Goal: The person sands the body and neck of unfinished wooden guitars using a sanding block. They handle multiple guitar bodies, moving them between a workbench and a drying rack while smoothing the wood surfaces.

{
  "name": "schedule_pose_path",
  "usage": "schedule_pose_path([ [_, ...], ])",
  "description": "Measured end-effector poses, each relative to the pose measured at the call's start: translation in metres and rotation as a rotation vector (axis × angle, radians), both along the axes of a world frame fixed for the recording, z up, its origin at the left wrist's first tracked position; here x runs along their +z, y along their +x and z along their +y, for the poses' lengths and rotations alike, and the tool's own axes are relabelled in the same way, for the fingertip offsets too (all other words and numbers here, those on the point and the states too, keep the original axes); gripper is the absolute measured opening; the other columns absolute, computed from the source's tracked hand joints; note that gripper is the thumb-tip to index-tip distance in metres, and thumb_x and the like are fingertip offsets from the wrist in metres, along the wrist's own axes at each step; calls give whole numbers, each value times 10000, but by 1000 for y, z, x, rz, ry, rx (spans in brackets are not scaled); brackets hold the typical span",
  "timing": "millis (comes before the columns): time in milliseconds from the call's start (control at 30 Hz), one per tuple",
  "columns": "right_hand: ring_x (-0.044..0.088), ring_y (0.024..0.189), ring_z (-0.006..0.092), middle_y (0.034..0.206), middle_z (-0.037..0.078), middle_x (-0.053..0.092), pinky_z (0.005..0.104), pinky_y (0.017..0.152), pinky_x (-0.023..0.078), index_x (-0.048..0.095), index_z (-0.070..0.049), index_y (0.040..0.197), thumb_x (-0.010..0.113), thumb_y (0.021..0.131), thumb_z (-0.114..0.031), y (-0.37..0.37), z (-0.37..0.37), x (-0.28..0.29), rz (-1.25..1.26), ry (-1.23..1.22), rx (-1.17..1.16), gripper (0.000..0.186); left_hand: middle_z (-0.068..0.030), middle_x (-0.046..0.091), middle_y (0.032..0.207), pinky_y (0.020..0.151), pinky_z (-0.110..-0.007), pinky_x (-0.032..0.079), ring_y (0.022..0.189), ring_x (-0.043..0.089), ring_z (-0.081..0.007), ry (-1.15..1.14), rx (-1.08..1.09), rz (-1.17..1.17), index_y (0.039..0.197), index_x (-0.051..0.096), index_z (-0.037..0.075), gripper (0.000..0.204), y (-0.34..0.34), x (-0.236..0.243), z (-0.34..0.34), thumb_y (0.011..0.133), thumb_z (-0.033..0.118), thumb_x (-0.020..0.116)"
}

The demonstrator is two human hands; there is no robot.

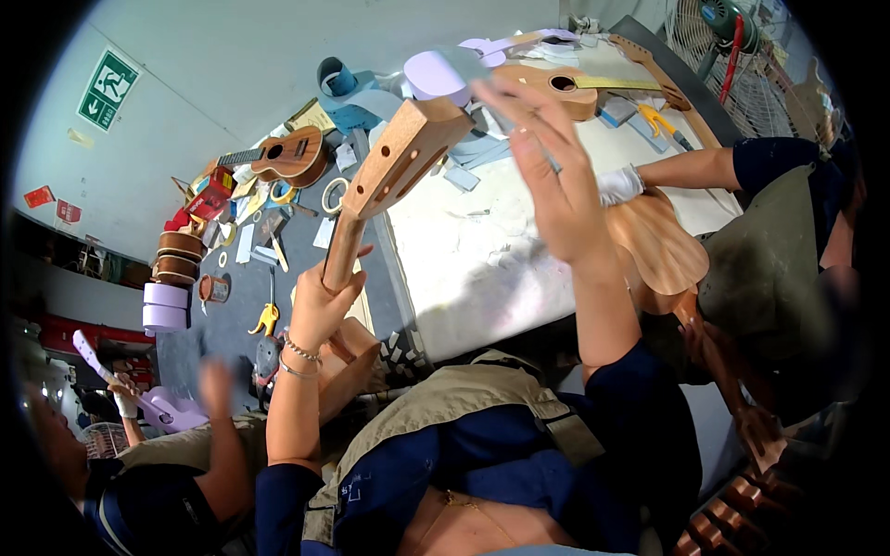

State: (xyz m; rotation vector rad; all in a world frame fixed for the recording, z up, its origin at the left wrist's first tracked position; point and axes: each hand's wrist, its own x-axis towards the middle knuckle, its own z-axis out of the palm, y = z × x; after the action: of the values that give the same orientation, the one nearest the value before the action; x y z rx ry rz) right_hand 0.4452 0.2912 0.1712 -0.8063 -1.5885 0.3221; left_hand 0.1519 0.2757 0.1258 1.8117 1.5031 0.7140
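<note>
My left hand (320,310) is wrapped round the neck of an unfinished, small guitar-like instrument. Its bare wooden headstock (400,157), with several peg holes, tilts up and to the right. Part of a pale wooden body (352,366) shows below my wrist, partly hidden by my forearm. My right hand (561,199) is raised to the right of the headstock, apart from it. Its long fingers are smeared by motion. A greyish, thin blur lies at the fingertips, and a grey sliver shows between thumb and fingers; I cannot make out what it is.
A brown ukulele (292,156), tape rolls (335,195) and a yellow-handled tool (266,318) lie on the dark tabletop. Farther back are lavender instruments (436,76) and an unfinished wooden one (533,82). Co-workers flank me; the right one's gloved hand (619,185) touches a wooden body (654,246).
</note>
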Motion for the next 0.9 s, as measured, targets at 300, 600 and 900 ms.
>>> schedule_pose_path([
  [300,430,1131,304,1233,148,462,360,975,317,547,-58,1210,377,943,-269,30,34,-97,-167,-341,-224,381,-198,607,791,613,-354,462,729,573,-373,53,174,230,1019,548,34,224,16,-13,-42,801,81,568],
  [600,297,1312,270,1395,109,368,445,1094,105,362,-124,1368,353,953,-349,-45,41,-252,-384,-531,108,473,-85,498,800,514,-310,493,637,587,-203,11,113,1106,1418,197,96,730,-2,-184,-87,774,72,540],
  [900,235,1346,180,1434,17,321,651,1018,87,353,-123,1365,518,855,-350,-137,-5,-286,-1140,-311,430,583,-62,495,833,487,-244,464,615,555,-152,-250,96,1177,1373,278,80,618,7,-242,-119,802,121,509],
])
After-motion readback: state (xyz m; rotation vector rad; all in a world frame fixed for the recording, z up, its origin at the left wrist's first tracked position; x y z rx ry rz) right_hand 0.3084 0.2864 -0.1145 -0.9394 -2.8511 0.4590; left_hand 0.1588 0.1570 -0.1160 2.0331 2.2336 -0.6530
